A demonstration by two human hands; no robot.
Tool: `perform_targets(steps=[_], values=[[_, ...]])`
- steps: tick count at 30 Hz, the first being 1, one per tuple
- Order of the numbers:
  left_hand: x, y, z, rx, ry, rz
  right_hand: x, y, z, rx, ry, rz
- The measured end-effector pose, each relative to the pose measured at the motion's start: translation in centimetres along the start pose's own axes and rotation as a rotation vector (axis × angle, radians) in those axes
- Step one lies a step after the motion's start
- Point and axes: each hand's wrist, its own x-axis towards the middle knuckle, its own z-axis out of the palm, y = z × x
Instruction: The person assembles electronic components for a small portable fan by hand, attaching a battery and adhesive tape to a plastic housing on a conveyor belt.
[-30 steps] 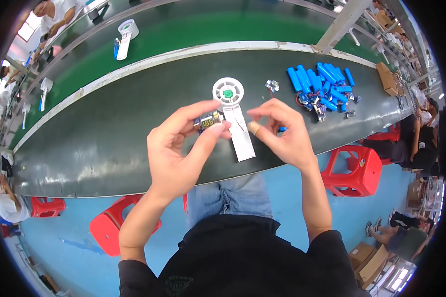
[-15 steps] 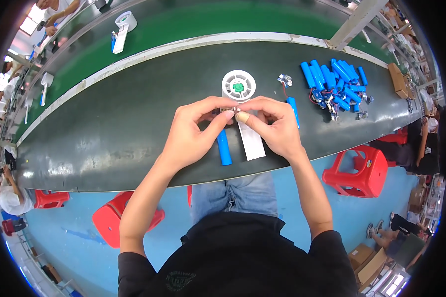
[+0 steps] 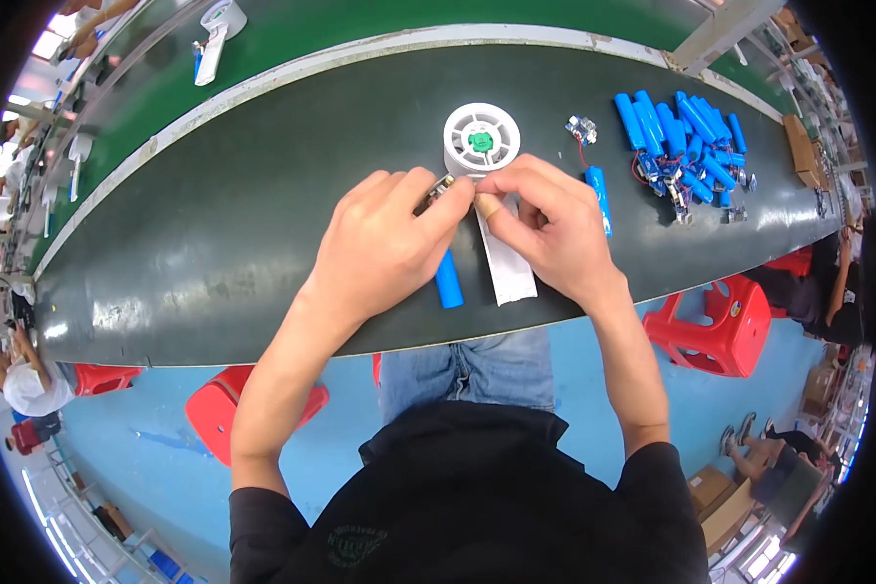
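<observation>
My left hand point(image 3: 380, 243) and my right hand point(image 3: 545, 224) meet over the dark conveyor belt point(image 3: 214, 234), pinching a small circuit part point(image 3: 445, 185) between their fingertips. A blue cylindrical battery point(image 3: 448, 277) hangs just under my left fingers. Under my right hand lies the long white handle point(image 3: 509, 268) of a white fan body whose round head point(image 3: 481, 138) has a green centre. A second blue battery point(image 3: 599, 198) with a red wire and a small board point(image 3: 581, 127) lies to the right of my right hand.
A heap of several blue batteries with small boards point(image 3: 686, 141) sits at the belt's far right. Red stools point(image 3: 720, 326) point(image 3: 238, 414) stand below the belt edge. Another white fan point(image 3: 214, 29) lies on the green line behind, and other people work at the left edge.
Both hands came together over the white fan. The blue battery passed from my right hand to hang below my left fingers. The view shifted slightly.
</observation>
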Motion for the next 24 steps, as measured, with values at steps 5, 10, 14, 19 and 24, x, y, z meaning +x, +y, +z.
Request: perform_targets(steps=[5, 10, 14, 19, 24], values=[[-0.1, -0.2, -0.2, -0.163, -0.068, -0.117, 0.2, 0.0, 0.1, -0.095, 0.017, -0.080], [-0.1, -0.1, -0.2, -0.421, -0.102, -0.266, 0.1, 1.4, 0.6, -0.253, 0.103, -0.333], [-0.6, -0.1, -0.2, -0.599, -0.035, -0.360, -0.2, 0.1, 0.6, -0.064, 0.097, -0.125], [-0.9, 0.9, -0.1, -0.799, 0.058, -0.574, -0.5, -0.1, 0.7, 0.160, 0.061, 0.050], [-1.5, 0.3, -0.1, -0.785, -0.040, -0.519, -0.5, 0.0, 0.9, 0.216, 0.088, 0.108]])
